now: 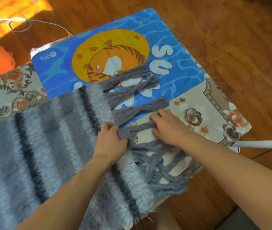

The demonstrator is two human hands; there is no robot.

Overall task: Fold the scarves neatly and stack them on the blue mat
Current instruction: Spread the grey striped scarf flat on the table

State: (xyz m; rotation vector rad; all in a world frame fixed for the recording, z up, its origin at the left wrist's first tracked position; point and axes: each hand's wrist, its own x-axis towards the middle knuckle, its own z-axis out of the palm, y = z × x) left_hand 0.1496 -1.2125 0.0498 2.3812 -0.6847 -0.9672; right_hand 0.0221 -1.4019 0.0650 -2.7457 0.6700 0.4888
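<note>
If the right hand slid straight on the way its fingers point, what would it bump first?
Probably the gray tassel just past the right hand, then the blue mat; depth is hard to judge.

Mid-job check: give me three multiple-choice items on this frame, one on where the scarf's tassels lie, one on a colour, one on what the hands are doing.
1. Where do the upper tassels of the scarf lie?
A. on the blue mat
B. on the wooden floor
C. on the orange cushion

2. What colour is the ring around the tiger printed on the mat?
A. green
B. yellow
C. pink

3. What are the hands doing?
A. both lie flat and hold nothing
B. both are lifted off the scarf
C. the left hand and right hand each hold fringe

Answers:
1 A: the grey tassels reach across the mat's print.
2 B: a yellow ring circles the curled tiger.
3 C: the fingers of both hands curl round grey tassel strands at the scarf's end.
</note>
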